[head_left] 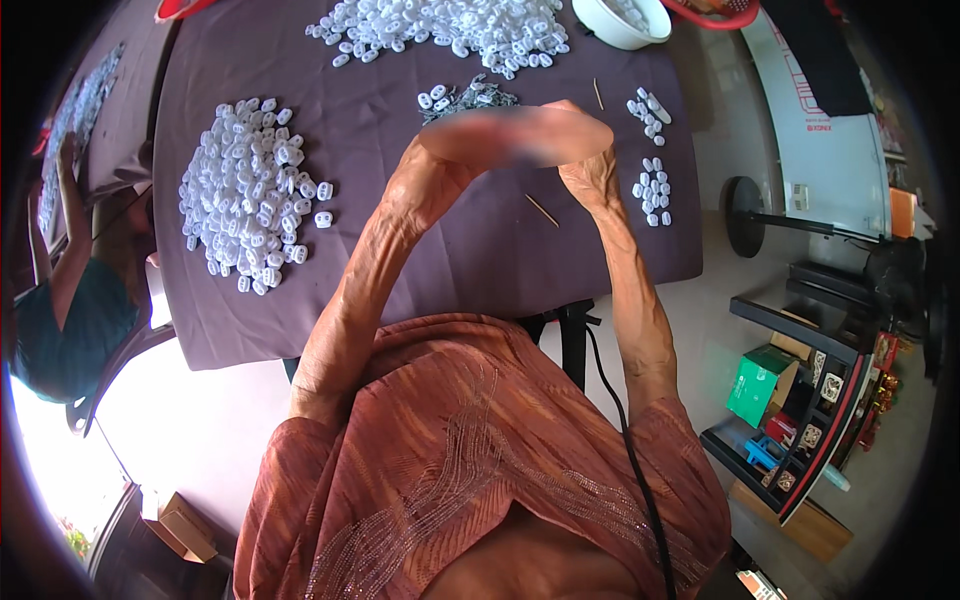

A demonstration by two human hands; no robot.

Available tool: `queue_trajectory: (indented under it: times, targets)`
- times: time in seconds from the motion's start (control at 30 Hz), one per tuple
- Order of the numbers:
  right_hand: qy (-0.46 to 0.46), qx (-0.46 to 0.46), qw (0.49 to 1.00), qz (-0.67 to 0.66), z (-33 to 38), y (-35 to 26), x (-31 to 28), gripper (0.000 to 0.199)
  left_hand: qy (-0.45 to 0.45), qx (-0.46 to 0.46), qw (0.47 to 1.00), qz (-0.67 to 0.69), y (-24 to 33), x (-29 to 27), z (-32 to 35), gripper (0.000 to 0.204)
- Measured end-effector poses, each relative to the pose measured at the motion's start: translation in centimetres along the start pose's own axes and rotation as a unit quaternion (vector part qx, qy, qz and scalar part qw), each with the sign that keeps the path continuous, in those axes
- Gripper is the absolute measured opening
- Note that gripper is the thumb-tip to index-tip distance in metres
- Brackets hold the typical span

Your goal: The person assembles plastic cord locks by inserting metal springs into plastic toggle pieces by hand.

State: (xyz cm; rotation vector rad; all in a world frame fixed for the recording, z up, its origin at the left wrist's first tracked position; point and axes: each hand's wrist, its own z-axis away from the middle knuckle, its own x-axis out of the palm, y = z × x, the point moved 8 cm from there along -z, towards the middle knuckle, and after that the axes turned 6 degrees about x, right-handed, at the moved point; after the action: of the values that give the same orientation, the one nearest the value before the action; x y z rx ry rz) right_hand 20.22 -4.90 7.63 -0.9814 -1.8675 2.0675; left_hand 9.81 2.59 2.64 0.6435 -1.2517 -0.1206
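My left hand (437,172) and my right hand (587,165) are raised close together above the middle of the table. A smeared patch covers the fingers of both, so whatever they hold cannot be made out. Just beyond them lies a small heap of thin grey-green pieces (482,95), with a few white pieces (432,98) at its left. On the left is a large pile of small white oval plastic parts (245,195). A wider pile of the same parts (440,25) spreads along the back. Two small groups of white parts (652,190) sit to the right of my right hand.
Thin sticks (542,210) lie on the brown tablecloth (450,270). A white bowl (625,25) and a red basket (722,12) stand at the back right. Another person (75,300) works at a table on the left. A shelf unit holds a green box (757,385) at the right.
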Motion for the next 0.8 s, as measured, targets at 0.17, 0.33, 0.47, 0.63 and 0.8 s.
queue_trajectory:
  times: [0.17, 0.33, 0.47, 0.63, 0.8]
  targets:
    - [-0.010, 0.029, 0.998, -0.060, 0.3, 0.6, 0.0, 0.005, 0.008, 0.004, 1.000, -0.024, -0.3, -0.8, 0.3, 0.034]
    - [-0.008, 0.064, 0.996, -0.057, 0.4, 2.5, -0.6, 0.005, 0.086, 0.033, 0.977, -0.193, 0.2, -2.5, 0.9, 0.026]
    - [-0.026, 0.083, 0.995, -0.058, 0.6, 3.8, -0.3, 0.006, 0.108, 0.044, 0.946, -0.301, -0.1, -3.8, 0.8, 0.021]
    - [-0.013, 0.088, 0.995, -0.042, 0.7, 5.7, -0.2, 0.006, 0.130, 0.060, 0.932, -0.333, 0.1, -5.0, 0.7, 0.014]
    - [0.024, 0.098, 0.994, -0.044, 0.1, 8.1, -1.2, 0.006, 0.087, 0.185, 0.751, -0.629, 1.8, -2.6, 0.4, 0.010]
